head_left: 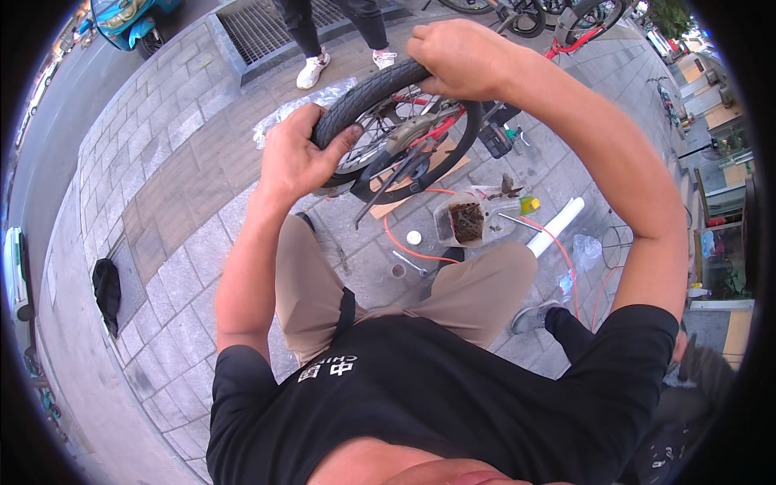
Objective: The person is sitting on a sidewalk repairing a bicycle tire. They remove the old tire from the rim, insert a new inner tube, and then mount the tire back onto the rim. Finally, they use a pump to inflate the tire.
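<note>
While the pavement [182,267] is bordered by a road [61,153], a tub [444,224], an orange hose [391,236] and a white roll [558,227] are seen near the knees [509,265]. At the bike [442,128], the tyre [364,99] is grasped by the left hand [299,155] and by the right hand [459,56], both being curled around it.

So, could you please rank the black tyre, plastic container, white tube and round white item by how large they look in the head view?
1. Black tyre
2. White tube and plastic container: too close to rank; the tube looks longer, the container broader
3. Round white item
</note>
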Demonstrator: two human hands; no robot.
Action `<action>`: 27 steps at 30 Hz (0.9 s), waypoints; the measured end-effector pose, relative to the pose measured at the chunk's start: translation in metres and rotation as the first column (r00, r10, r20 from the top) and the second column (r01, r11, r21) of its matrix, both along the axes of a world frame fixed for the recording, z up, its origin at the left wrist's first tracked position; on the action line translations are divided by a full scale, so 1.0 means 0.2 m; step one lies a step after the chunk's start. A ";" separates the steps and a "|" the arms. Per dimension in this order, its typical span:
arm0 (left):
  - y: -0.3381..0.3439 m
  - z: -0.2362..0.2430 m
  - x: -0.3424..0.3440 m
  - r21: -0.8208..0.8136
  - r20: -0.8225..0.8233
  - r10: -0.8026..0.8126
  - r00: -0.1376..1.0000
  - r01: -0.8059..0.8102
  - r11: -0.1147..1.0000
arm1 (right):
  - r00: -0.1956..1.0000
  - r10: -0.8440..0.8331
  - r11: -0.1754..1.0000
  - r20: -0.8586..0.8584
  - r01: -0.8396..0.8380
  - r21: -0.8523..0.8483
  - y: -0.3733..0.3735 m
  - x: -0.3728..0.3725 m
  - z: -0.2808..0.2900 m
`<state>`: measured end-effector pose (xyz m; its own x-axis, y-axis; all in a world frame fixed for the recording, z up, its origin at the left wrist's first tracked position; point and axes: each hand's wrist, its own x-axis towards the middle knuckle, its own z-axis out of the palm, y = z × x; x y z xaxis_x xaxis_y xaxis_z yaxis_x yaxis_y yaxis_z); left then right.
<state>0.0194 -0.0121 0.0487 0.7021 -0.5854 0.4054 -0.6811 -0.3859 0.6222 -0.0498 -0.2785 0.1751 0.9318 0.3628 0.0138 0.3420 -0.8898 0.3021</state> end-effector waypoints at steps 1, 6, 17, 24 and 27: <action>-0.01 0.00 -0.02 0.029 0.043 0.019 0.999 -0.020 0.999 | 0.998 0.052 0.999 0.035 -0.052 0.000 0.00 0.00 -0.01; -0.19 0.06 -0.11 -0.162 0.456 0.099 0.885 -0.027 0.986 | 0.983 -0.012 0.998 -0.184 0.001 -0.060 0.04 0.09 0.06; -0.22 0.15 0.03 -0.118 0.156 -0.011 0.988 0.030 0.993 | 0.875 0.013 1.000 -0.484 -0.001 0.026 0.10 0.25 0.25; -0.07 -0.06 0.00 -0.061 0.014 0.058 0.998 -0.057 0.997 | 0.969 -0.066 0.991 -0.237 0.091 0.096 -0.08 0.09 0.11; 0.02 -0.22 -0.06 -0.110 -0.010 0.063 0.998 -0.064 0.992 | 0.993 -0.069 0.989 -0.096 0.081 0.124 -0.16 -0.01 0.04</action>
